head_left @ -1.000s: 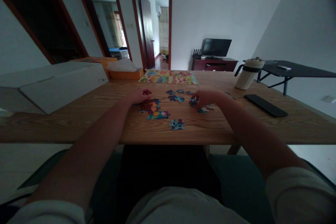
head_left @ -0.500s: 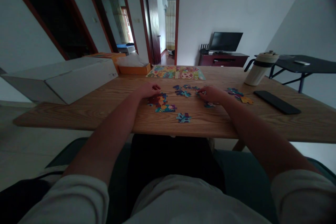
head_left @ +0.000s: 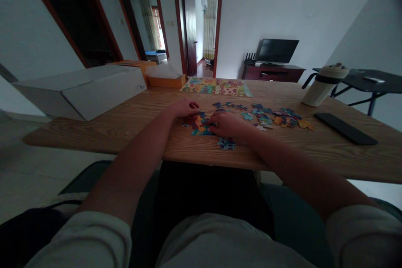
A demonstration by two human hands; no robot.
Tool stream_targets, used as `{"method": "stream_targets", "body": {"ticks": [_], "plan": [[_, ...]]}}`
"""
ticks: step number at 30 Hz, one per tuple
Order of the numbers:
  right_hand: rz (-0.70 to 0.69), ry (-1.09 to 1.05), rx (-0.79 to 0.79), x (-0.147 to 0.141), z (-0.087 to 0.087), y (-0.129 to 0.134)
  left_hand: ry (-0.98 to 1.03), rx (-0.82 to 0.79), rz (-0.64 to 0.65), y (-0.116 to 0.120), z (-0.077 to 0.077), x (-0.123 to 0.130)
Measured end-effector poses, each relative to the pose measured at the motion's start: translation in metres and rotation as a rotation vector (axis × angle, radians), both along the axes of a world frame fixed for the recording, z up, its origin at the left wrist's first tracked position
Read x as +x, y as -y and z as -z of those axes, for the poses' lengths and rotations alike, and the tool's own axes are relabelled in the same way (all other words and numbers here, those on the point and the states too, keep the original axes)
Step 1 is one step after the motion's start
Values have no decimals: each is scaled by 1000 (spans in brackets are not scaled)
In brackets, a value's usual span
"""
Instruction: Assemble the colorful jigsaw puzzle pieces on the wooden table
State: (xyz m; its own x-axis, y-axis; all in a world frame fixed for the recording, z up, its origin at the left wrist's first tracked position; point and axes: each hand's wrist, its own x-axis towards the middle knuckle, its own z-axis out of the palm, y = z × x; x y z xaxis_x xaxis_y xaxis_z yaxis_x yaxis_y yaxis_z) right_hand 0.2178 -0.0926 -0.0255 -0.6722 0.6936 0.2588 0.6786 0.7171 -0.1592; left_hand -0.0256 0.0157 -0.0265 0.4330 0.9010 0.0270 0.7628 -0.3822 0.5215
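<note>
Head view: joined puzzle section (head_left: 198,122) flat on the counter (head_left: 125,132), by both hands.
Section look: orange-red figure, yellow patch, teal bottom strip; right end covered.
Left hand (head_left: 187,108): upper edge, fingers curled, grip can't be told.
Right hand (head_left: 224,124): right end, fingers bent, grip can't be told.
Loose pieces (head_left: 284,118): blue, orange, rightward.

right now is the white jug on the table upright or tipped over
Upright: the jug stands on its base on the table, lid end up, though it looks slanted near the picture's edge.
</note>
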Motion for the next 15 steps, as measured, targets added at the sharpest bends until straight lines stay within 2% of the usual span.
{"method": "stream_targets", "body": {"ticks": [5, 11, 15], "plan": [[60, -193, -21, 15, 13, -8, -18, 1, -2, 1, -2, 1], [104, -156, -160, 14, 16, -11, -6, 5, 9, 4, -3, 1], [78, -172, -157, 13, 18, -12, -4, 5, 11, 6, -3, 2]]}}
